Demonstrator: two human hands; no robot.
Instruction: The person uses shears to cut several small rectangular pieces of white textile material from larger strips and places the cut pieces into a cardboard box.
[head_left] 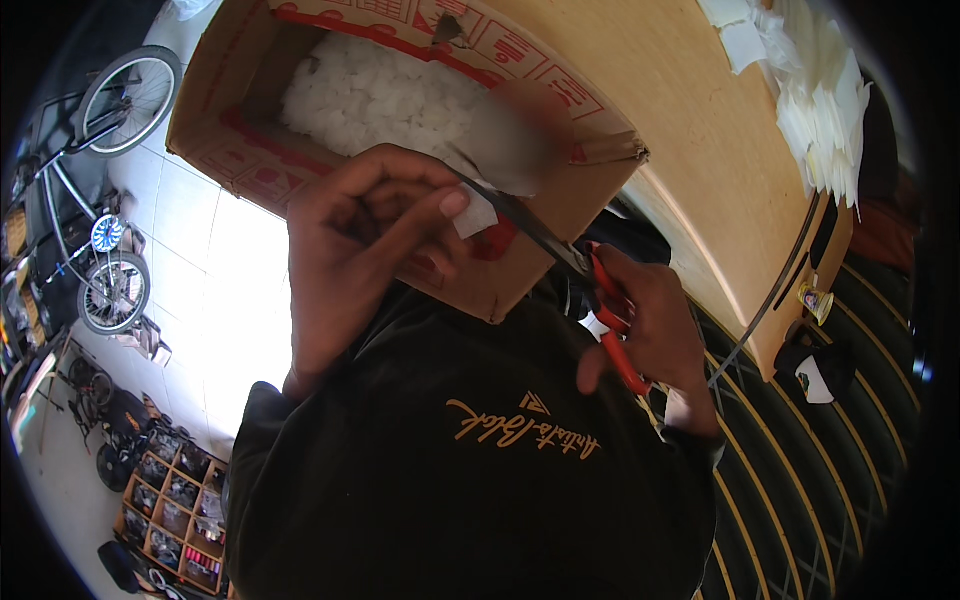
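Between hands: white piece (476, 216) pinched by left hand (365, 240); right hand (655, 330) grips scissors (570, 262).

scissors (610, 320): red handles, dark blades | cardboard box (560, 215): brown, red print | paper scraps (380, 95): white | shirt (450, 500): black, orange lettering

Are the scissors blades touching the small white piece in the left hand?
Touching: the head view shows the scissors blades meeting the white piece pinched by the left hand.
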